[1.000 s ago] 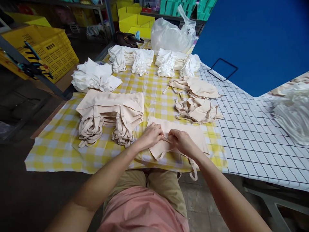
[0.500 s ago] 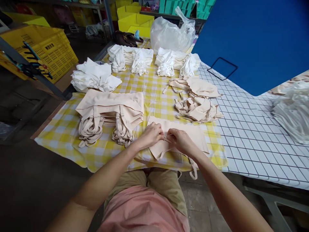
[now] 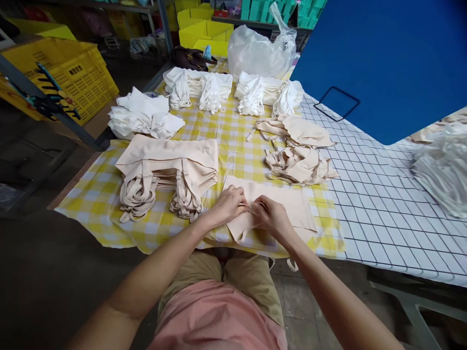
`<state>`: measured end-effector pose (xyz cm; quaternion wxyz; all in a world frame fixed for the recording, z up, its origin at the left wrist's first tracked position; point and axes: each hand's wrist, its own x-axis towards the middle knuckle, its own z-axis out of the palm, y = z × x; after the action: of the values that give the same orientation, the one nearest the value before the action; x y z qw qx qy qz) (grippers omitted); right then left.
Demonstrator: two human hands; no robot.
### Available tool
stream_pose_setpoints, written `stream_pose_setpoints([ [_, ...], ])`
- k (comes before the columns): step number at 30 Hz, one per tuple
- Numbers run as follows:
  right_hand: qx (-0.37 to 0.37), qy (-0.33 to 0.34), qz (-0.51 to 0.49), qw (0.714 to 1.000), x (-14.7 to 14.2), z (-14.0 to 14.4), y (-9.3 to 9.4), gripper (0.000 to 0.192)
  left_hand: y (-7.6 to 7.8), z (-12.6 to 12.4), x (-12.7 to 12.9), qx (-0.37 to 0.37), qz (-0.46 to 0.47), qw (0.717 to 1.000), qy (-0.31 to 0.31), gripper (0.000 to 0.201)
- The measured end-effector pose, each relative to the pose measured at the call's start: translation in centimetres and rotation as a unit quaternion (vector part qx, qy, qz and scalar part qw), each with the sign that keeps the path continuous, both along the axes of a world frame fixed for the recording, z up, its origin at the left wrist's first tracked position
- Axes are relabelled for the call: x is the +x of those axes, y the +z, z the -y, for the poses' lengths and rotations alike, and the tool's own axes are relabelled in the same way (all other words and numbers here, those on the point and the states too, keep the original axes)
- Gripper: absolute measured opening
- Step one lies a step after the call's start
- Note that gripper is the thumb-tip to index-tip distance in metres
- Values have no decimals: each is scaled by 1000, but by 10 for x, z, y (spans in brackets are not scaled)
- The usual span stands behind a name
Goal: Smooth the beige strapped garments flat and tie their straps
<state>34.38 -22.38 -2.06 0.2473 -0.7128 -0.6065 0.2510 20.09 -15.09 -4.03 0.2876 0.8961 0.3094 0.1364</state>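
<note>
Here, beige garment [image 3: 294, 201] between both hands [image 3: 230, 203] [image 3: 273, 214], plastic bag [image 3: 253, 52] beyond, contents unclear.

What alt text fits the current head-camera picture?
Bare left hand and right hand pinch a flat beige cloth piece on a yellow-and-white checked tablecloth; a beige strapped cloth stack lies left, white cloth stacks behind.

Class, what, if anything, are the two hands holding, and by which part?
The left hand and right hand both pinch the beige cloth piece near its middle; exactly which fold or bit they grip cannot be told.
</note>
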Motion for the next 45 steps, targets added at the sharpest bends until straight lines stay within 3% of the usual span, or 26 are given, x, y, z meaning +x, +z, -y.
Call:
stream_pose_setpoints([
  [4,64,-59,-106,991,-6,42,7,15,1,3,-13,-15,34,999,-27,20],
  [8,100,-6,-89,991,-24,96,0,13,6,14,-37,-14,12,997,-80,31],
  [12,67,57,-110,990,-43,134,-25,33,10,22,-54,-5,-40,997,-68,34],
  [15,39,76,-125,988,-43,144,-33,28,13,24,-55,-3,-27,999,-47,32],
  [19,87,8,-99,991,-16,130,-23,19,13,28,-44,18,-2,1000,2,31],
  [22,147,-51,-1,988,15,110,-18,22,5,34,-41,61,-27,997,-33,39],
  [24,168,-31,86,982,32,100,-20,25,1,36,-43,71,-51,995,-48,41],
  [28,167,16,182,969,57,96,-25,25,1,34,-50,52,-32,998,-18,31],
  [30,169,-13,188,967,68,94,-25,26,5,29,-48,41,-9,999,9,29],
  [33,169,-108,187,962,91,80,-24,26,11,18,-37,71,-10,993,91,32],
  [36,115,-202,194,953,114,54,-26,28,13,8,-19,141,-95,967,189,29],
  [39,45,-227,200,952,127,30,-29,27,11,2,-4,181,-188,932,251,32],
  [42,32,-209,179,961,127,18,-32,26,6,3,0,205,-199,922,262,36],
  [45,62,-202,167,963,121,19,-35,28,-4,13,-4,224,-147,939,216,40],
])
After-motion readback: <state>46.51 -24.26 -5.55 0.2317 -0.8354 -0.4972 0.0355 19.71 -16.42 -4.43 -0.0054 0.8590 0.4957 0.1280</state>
